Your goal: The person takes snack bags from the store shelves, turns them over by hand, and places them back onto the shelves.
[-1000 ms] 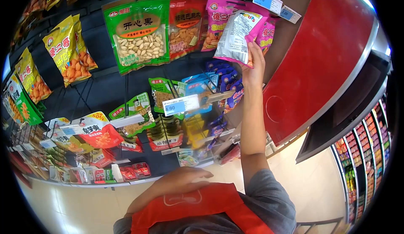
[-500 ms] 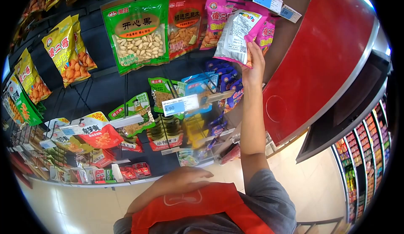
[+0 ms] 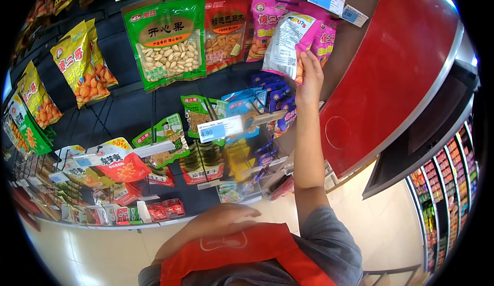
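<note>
My right hand (image 3: 310, 77) is raised to the shelf, with its fingers closed round the lower edge of a pink snack bag (image 3: 289, 41). The bag's silver-white printed back faces me. Matching pink bags (image 3: 260, 39) hang just behind it and beside it, to its left and right. My left hand (image 3: 226, 218) rests in front of the red apron, its fingers stretched out and nothing seen in it. To the left of the held bag hang a red almond bag (image 3: 225, 39) and a large green pistachio bag (image 3: 167, 54).
Yellow snack bags (image 3: 77, 64) hang at the left. Lower hooks carry green, blue and purple packs (image 3: 280, 108), with a price tag (image 3: 220, 129) jutting out. A curved red panel (image 3: 393, 64) borders the shelf on the right. Small boxes (image 3: 164, 210) stand on the bottom shelf.
The pink bag has tilted and shifted slightly in my right hand. My left hand has stayed in place.
</note>
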A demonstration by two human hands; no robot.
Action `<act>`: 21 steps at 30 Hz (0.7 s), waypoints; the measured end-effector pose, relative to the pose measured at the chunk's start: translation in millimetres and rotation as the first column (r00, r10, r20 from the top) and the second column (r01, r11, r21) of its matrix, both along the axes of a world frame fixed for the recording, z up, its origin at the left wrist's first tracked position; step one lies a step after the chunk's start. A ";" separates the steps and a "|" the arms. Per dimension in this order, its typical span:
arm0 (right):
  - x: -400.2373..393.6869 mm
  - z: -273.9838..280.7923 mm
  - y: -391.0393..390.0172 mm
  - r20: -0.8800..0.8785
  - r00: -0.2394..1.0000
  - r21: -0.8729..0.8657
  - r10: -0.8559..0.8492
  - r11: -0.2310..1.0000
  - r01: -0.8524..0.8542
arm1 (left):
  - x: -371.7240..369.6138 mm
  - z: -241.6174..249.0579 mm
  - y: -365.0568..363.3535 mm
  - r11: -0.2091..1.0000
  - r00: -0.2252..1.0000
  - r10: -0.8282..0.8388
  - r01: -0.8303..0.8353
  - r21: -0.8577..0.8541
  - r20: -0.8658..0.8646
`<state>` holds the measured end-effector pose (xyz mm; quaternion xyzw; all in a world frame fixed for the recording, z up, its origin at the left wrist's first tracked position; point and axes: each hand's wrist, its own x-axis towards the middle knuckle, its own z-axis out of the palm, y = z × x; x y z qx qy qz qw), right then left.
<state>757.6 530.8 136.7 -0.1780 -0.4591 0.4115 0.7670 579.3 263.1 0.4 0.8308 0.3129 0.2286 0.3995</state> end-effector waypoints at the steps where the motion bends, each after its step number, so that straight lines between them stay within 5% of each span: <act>1: -1.9 0.8 -1.6 0.013 0.999 -0.006 -0.031 0.999 0.031 | -0.1 0.9 0.0 1.000 1.000 0.002 -0.002 -0.002 -0.007; 18: -8.0 3.7 -3.5 0.057 0.987 -0.011 -0.152 0.988 0.153 | 0.0 0.7 1.3 1.000 1.000 0.009 -0.009 -0.002 0.017; 21: -14.2 7.9 -7.5 0.133 0.960 0.095 -0.247 0.967 0.236 | 0.9 1.7 1.7 1.000 1.000 0.002 -0.002 -0.016 -0.004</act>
